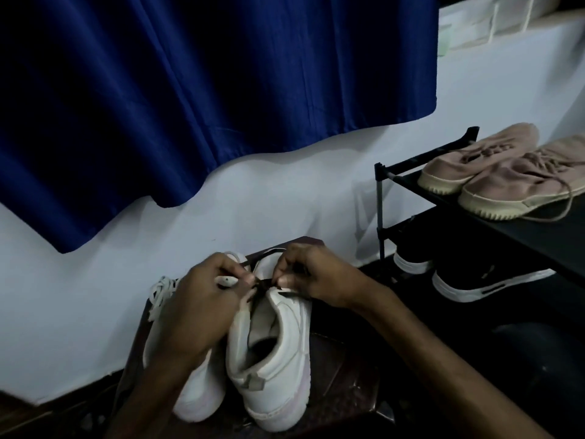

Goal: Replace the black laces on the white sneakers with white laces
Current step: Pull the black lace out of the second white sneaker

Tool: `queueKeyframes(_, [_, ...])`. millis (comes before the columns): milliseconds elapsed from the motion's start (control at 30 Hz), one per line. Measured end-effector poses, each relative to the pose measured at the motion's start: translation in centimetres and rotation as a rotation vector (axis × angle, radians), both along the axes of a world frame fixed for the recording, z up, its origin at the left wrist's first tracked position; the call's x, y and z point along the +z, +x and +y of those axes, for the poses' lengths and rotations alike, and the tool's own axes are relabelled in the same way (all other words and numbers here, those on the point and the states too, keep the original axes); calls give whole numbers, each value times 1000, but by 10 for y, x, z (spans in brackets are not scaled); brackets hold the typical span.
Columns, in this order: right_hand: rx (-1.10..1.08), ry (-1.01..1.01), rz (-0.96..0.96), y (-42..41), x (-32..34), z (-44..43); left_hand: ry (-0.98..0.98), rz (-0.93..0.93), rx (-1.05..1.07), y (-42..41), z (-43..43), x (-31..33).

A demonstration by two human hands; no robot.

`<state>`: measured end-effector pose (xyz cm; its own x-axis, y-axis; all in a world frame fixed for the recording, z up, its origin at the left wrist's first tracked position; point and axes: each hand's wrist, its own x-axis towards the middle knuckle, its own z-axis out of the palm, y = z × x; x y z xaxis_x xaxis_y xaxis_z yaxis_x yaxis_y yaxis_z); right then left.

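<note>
Unlacing is judged the step in hand: your left hand (202,299) and right hand (313,275) each pinch the black lace (262,282) in curled fingertips over the far end of the right sneaker (278,359), which stands beside the left sneaker (196,384) on a dark surface (345,381). White lace (160,294) shows at far left. Next, draw the black lace out of its eyelets, row by row. No brand or writing is legible.

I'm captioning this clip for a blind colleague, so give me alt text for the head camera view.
Both hands, the left hand and right hand, pinch the black lace on one white sneaker standing beside the other white sneaker. A black shoe rack at right holds pink sneakers; a blue curtain hangs behind.
</note>
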<state>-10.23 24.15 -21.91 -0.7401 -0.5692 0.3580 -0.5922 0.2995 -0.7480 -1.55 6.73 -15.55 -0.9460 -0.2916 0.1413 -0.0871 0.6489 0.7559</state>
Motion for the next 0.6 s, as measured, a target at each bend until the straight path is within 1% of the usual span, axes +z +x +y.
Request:
queueKeyframes(33, [4, 2, -23, 0, 1, 0, 180, -6, 45, -1, -2, 0])
queueKeyframes(67, [-3, 5, -30, -1, 2, 0, 298, -14, 89, -2, -4, -1])
queueKeyframes(100, [-12, 13, -24, -1, 3, 0, 308, 0, 102, -3, -6, -2])
queueKeyframes(167, [-11, 24, -25, 0, 4, 0, 122, 21, 41, -3, -10, -4])
queueKeyframes(233, [-6, 20, -38, 1, 5, 1, -11, 15, -99, -1, -6, 4])
queueKeyframes(300, [-8, 24, -47, 0, 5, 4, -226, 11, -243, 0, -1, 16])
queueKeyframes(400, [-10, 37, -50, -2, 5, 4, -558, -96, -408, 2, 9, 29])
queueKeyframes(433, [-13, 37, -55, -3, 4, 3, -658, -139, -422, 2, 12, 30])
queueKeyframes(500, [-22, 42, -43, -4, 3, 2, -803, -130, -403, 1, 16, 29])
queueKeyframes(600, [-20, 52, -43, -4, 3, 5, -869, -41, -312, -3, 23, 31])
